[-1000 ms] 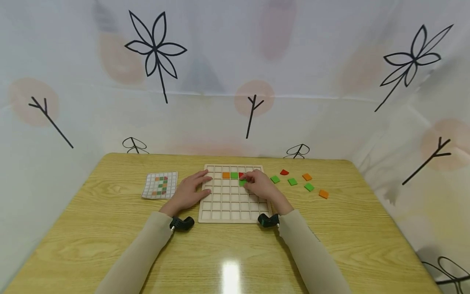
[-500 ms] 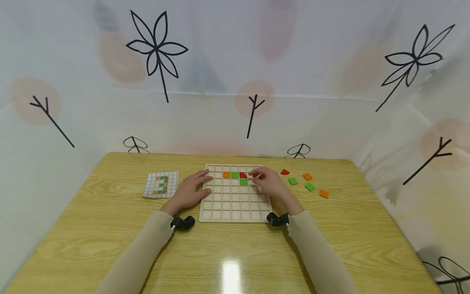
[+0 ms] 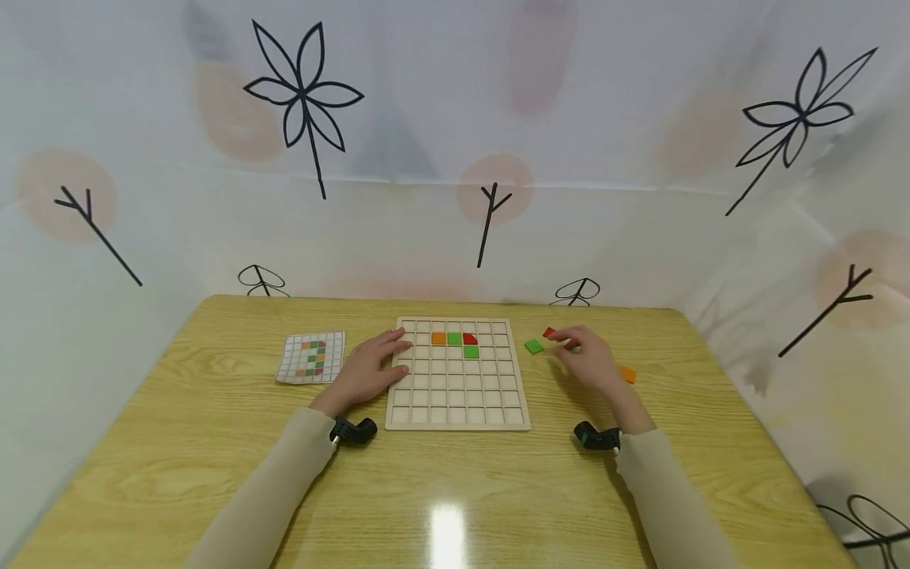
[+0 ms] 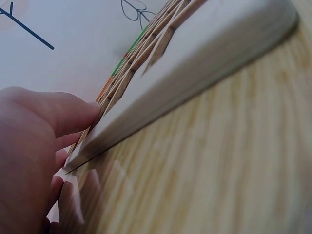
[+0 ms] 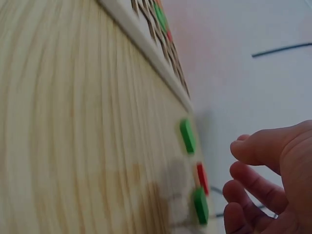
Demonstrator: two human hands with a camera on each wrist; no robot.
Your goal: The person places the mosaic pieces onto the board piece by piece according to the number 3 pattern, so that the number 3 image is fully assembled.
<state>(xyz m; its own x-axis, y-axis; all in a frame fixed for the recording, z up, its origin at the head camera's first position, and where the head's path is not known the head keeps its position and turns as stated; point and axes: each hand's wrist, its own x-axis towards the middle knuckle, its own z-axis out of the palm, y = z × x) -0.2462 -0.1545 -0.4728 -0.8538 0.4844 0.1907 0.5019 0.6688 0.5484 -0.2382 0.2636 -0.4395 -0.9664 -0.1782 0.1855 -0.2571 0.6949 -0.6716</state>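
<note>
A pale wooden grid board point(image 3: 456, 398) lies on the table. In its upper cells sit an orange tile point(image 3: 438, 339), a green tile point(image 3: 454, 339), a red tile with one rounded corner point(image 3: 470, 339) and another green tile point(image 3: 471, 352) below the red. My left hand point(image 3: 367, 370) rests on the board's left edge; in the left wrist view its thumb point(image 4: 78, 113) lies at the rim. My right hand point(image 3: 586, 358) is over the loose tiles right of the board, fingers loosely bent and holding nothing. Near its fingertips lie a green tile point(image 3: 533, 346) and a red tile point(image 3: 550, 333).
A paper pattern card point(image 3: 310, 358) with a coloured grid lies left of the board. Past my right hand an orange tile point(image 3: 628, 374) shows on the table point(image 3: 455, 482); other loose tiles are partly or fully hidden by the hand. A printed cloth point(image 3: 426, 237) hangs behind the table.
My right hand has moved right, from the red tile on the board out over the loose tiles. The left hand stays at the board's edge.
</note>
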